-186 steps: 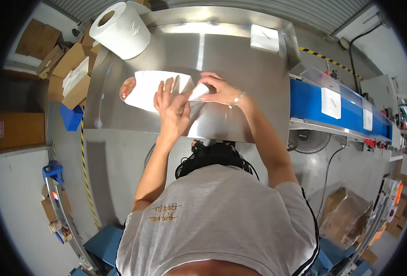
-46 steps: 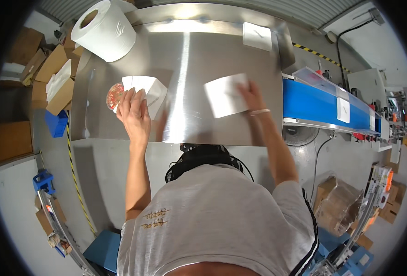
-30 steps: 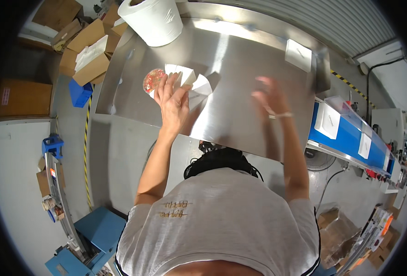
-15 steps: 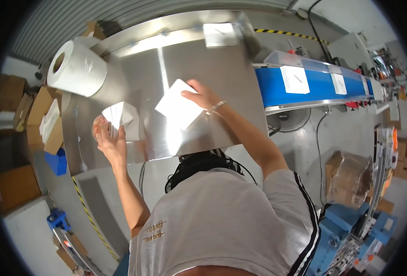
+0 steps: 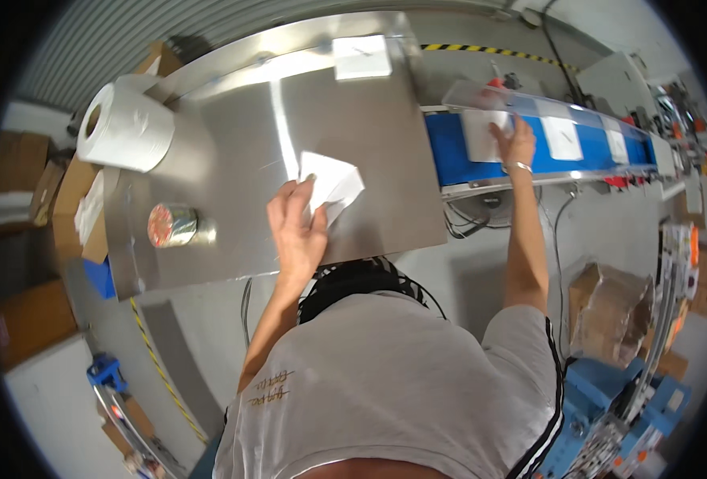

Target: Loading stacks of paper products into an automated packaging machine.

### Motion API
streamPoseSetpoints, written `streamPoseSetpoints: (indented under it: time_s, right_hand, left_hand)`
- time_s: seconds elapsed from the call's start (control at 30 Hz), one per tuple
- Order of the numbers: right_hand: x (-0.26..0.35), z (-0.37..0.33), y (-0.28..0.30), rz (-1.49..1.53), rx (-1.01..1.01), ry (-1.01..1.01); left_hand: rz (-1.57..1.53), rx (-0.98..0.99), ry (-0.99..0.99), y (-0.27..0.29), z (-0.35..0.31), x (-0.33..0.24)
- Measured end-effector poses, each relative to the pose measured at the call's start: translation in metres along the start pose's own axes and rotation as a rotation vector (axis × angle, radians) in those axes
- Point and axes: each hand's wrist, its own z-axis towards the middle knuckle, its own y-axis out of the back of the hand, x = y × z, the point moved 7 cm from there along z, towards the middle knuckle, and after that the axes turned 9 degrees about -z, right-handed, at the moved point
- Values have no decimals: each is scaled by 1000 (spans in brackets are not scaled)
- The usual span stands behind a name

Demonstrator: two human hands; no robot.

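A folded white sheet [image 5: 336,185] is pinched in my left hand [image 5: 297,231], over the near middle of the steel table [image 5: 234,132]. One of its flaps stands bent up. Over at the blue conveyor belt [image 5: 444,148], my right hand [image 5: 517,144] has its thumb on the right edge of a flat white square sheet [image 5: 480,137]. That sheet is slightly blurred and looks flat against the belt. A short shiny cylinder with a red-patterned end [image 5: 173,225] lies at the table's left, apart from both hands.
Another white sheet [image 5: 361,58] lies by the table's raised back edge. A large white roll [image 5: 134,128] sits at the back left. Further along the belt are two more white sheets, including one [image 5: 561,140]; a clear guard [image 5: 521,104] lines the far side. Cardboard boxes [image 5: 70,191] stand left.
My right hand has carried its white sheet rightward from the table to the belt. My left hand moved right from the cylinder with another sheet. Sheets on the belt have shifted right.
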Motion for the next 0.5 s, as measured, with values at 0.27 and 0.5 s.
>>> streamPoseSetpoints:
  time_s: [0.27,0.5]
  right_hand:
    - [190,-63,44,957,479,323]
    - [251,-86,41,1208,820,347]
  left_hand:
    - [34,-11,-15,-7,-4,2]
    - [138,-28,-94,-5,-6,-6]
